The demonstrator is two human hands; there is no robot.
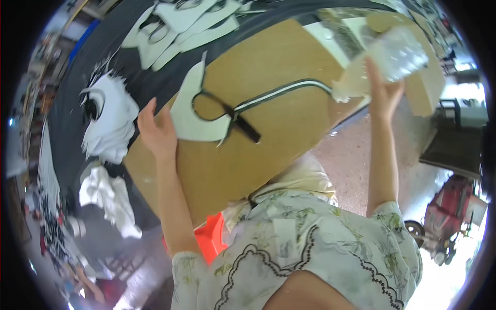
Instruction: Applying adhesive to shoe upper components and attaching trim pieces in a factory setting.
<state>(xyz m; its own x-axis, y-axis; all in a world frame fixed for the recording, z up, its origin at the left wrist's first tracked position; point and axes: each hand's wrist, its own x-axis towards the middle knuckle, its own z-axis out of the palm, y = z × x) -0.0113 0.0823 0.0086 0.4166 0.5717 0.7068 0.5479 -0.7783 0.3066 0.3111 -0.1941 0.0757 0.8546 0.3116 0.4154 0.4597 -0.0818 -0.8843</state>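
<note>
Bottle [399, 56] in right grip [384, 97], left grip [157, 133] parted, beside white piece [187, 120]

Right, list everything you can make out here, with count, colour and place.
Board: 1, brown, centre
Curved cut piece: 1, white, on the board
Strap: 1, black, across that piece
Striped strip: 1, black and white, on the board
Plastic container: 1, translucent, in the right hand
Cut pieces: several, white, top left
Stack: 1, white, left
Crumpled cloth: 1, white, lower left
Stool-like object: 1, orange-red, below the board
Machine: 1, red, far right
Background clutter: uncountable, mixed, edges
Shirt: 1, pale, patterned, bottom
Hands: 2, left by the curved piece, right gripping the container
</note>
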